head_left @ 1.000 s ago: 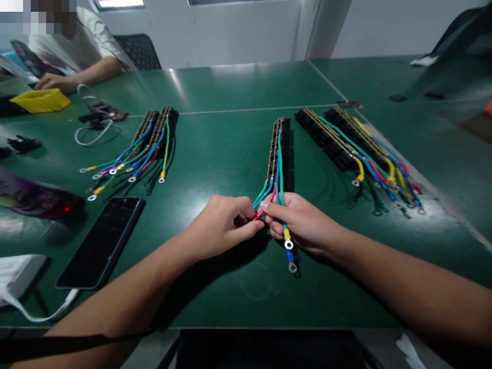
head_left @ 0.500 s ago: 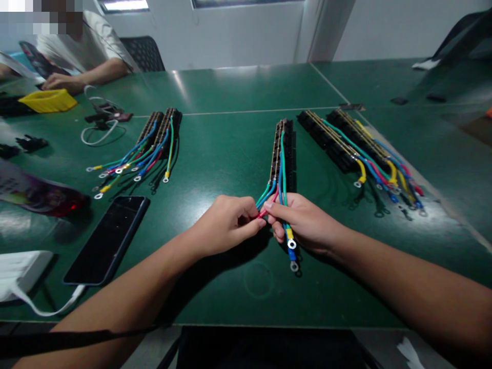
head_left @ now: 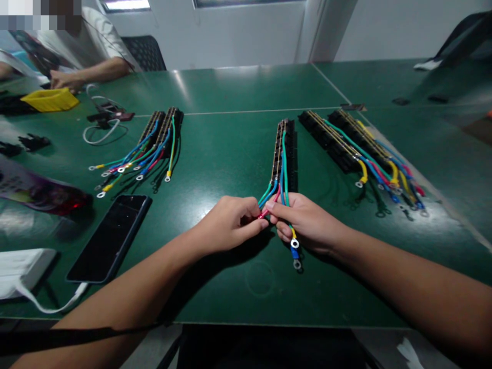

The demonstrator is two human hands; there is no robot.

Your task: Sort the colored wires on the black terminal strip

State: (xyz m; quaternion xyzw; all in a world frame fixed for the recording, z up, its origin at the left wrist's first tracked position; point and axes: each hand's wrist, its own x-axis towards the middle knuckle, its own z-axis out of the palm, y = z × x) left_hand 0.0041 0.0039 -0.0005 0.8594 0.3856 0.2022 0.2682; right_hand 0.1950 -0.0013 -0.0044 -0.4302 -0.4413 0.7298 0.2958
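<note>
Left hand [head_left: 234,223] has thumb and fingertips pinched on the end of a red wire [head_left: 263,213], and the right hand [head_left: 303,218] is clamped on that same wire just beside it — the two hands close together, the wire running from the near end of a black strip [head_left: 278,151] that lies on the green table [head_left: 230,143] directly beyond them. A green wire [head_left: 285,169] from this strip passes by the right fingers, its ring end [head_left: 294,243] showing below them (a second ring, blue-sleeved [head_left: 295,253], sits just under it). Further strips with wires lie to either side — one pair left [head_left: 166,130], one pair right [head_left: 326,138] — both apart from the hands.
</note>
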